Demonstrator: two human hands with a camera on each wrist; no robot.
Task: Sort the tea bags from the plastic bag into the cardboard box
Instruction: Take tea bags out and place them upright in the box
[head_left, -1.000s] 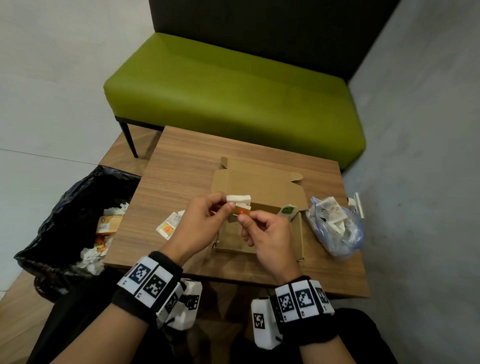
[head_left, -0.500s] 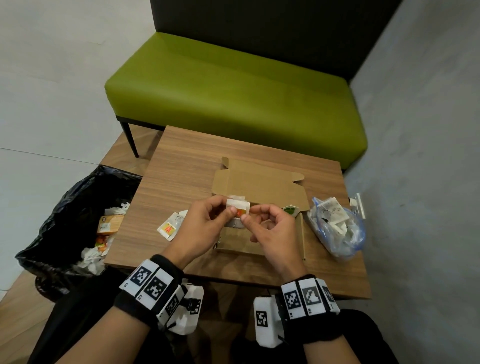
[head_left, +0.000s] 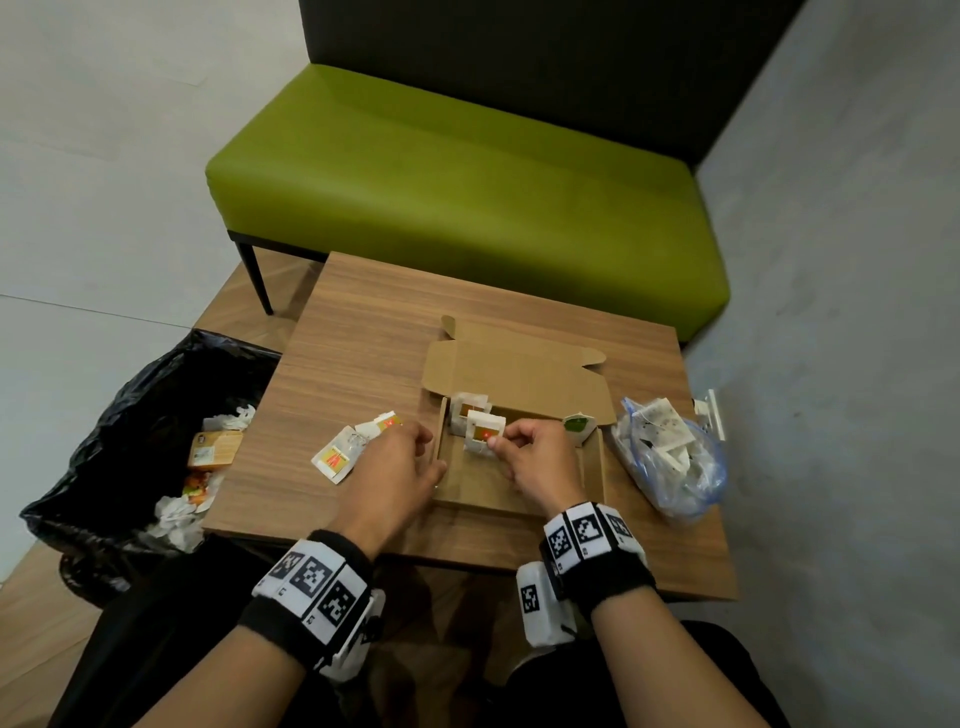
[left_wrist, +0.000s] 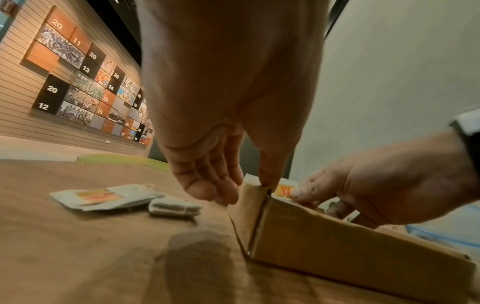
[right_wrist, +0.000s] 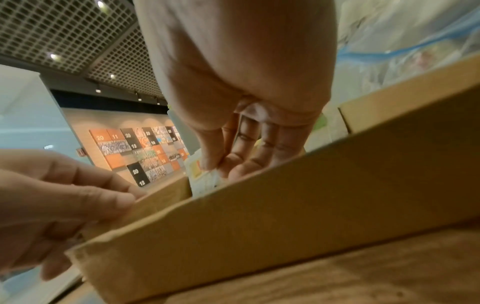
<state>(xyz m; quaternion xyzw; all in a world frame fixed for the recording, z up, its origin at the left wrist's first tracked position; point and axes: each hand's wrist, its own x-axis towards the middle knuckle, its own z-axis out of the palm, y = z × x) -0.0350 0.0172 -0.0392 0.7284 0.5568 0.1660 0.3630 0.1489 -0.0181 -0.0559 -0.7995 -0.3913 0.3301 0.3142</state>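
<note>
The open cardboard box (head_left: 519, 374) lies mid-table with its lid folded back. My right hand (head_left: 496, 441) pinches a white tea bag with an orange tag (head_left: 484, 432) upright inside the box's left end, seen close in the right wrist view as the tea bag (right_wrist: 200, 172). A second bag (head_left: 466, 409) stands behind it, and a green-tagged bag (head_left: 576, 427) leans at the right end. My left hand (head_left: 422, 453) grips the box's left wall (left_wrist: 249, 205), thumb on its top edge, fingers outside. The plastic bag (head_left: 670, 457) of tea bags lies right of the box.
Two loose tea bags (head_left: 337, 458) (head_left: 385, 422) lie on the wooden table (head_left: 363, 338) left of the box. A black bin bag (head_left: 119, 441) with rubbish stands at the table's left edge. A green bench (head_left: 441, 187) is behind, and a grey wall is on the right.
Both hands held the tea bag above the box. The right hand has lowered it into the box's left end, while the left hand let go and moved to the box's left wall.
</note>
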